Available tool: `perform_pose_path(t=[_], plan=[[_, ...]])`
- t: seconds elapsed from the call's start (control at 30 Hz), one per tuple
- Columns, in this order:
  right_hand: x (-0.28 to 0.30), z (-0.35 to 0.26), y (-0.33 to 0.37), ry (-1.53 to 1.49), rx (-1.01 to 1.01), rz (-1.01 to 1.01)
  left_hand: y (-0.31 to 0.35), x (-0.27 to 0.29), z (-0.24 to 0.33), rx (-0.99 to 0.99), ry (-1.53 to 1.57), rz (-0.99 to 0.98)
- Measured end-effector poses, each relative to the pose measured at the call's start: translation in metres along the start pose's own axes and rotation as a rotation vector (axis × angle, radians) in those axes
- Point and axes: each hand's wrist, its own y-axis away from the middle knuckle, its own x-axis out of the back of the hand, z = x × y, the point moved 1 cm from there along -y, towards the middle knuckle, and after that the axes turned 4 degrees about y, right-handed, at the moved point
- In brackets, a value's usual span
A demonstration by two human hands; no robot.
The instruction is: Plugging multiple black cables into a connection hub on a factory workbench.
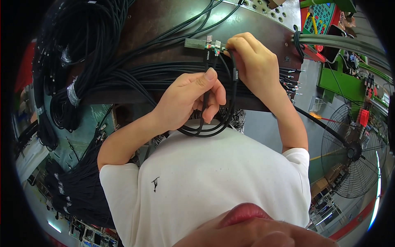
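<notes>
My left hand is closed around a black cable, thumb uppermost, just in front of the table's near edge. The cable hangs in a loop below the hand, close to my shirt. To its right, my right hand pinches a cable end beside two small metal connectors, where short coloured wires show. The connectors sit against a grey rectangular block on the table. My right fingertips partly hide what they grip there.
Bundles of black cables cover the dark table at the left and run across it. Stripped cable ends stick out at the right edge. A perforated metal plate lies at the back. A black fan stands at right.
</notes>
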Motion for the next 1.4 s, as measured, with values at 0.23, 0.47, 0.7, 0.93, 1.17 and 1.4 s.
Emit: perform_pose_path(t=[0.23,0.47,0.7,0.93,1.17,1.4], plan=[[-0.011,0.001,0.009,-0.004,-0.031,0.079,-0.002,-0.005,0.002,0.013,0.029,-0.034],[0.037,-0.015,-0.009,0.114,0.412,0.164,0.002,-0.024,0.018,0.063,-0.016,-0.064],[0.062,0.002,0.003,0.226,0.348,0.184,0.018,-0.018,0.035,0.03,-0.463,-0.029],[0.059,0.032,0.013,0.18,0.41,0.166,0.026,-0.014,0.032,-0.041,-0.467,0.041],[0.048,0.059,0.038,0.444,0.143,0.129,0.025,-0.023,0.018,-0.195,-0.527,0.021],[0.02,0.018,0.031,0.107,0.189,0.111,0.0,-0.022,0.044,-0.323,-0.03,0.086]])
